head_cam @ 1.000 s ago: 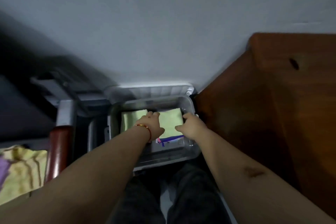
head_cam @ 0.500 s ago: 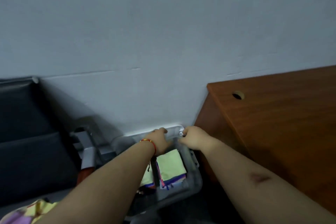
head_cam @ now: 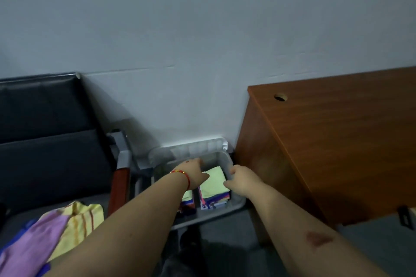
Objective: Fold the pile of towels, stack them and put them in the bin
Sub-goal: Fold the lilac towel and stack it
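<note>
With two stacks of folded towels (head_cam: 213, 183) already in the bin (head_cam: 233, 206) on the floor by the wall, draw both empty, loosely curled hands, left hand (head_cam: 194, 172) and right hand (head_cam: 242, 181), straight up, off the far rim they reached half a second ago.

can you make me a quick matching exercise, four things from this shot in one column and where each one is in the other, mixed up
Things:
1. folded towels
2. loose towels
3. desk
4. lid

Places:
A. against the wall behind the bin
B. right of the bin
C. on the dark seat at the left
D. inside the bin, in two stacks

Pairs: 1-D, 2-C, 3-B, 4-A
</note>
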Available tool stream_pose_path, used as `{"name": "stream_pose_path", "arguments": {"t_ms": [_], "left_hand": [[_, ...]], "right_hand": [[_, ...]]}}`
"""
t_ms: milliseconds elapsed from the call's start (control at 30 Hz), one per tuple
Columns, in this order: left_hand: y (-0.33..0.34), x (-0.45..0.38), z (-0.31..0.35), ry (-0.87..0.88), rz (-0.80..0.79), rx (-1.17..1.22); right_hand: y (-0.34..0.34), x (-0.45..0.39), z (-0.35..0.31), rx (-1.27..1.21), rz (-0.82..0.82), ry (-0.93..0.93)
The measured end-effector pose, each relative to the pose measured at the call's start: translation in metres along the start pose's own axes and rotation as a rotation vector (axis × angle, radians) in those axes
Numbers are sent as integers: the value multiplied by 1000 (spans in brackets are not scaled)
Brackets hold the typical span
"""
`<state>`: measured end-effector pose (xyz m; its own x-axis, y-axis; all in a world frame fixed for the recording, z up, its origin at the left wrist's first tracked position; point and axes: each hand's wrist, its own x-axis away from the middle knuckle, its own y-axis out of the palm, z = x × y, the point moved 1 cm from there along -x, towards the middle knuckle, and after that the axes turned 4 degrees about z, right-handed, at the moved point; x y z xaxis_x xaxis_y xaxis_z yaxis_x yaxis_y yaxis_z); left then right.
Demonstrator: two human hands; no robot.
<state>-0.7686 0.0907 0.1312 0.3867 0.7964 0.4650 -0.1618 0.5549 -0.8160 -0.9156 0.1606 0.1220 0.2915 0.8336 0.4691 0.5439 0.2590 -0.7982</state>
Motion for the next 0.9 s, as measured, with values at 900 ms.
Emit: {"name": "stream_pose_path", "arguments": {"t_ms": [900], "left_hand": [[-40,136,-328,-64,-83,-114]], "right_hand": [[186,71,-263,39,-27,-15]]}}
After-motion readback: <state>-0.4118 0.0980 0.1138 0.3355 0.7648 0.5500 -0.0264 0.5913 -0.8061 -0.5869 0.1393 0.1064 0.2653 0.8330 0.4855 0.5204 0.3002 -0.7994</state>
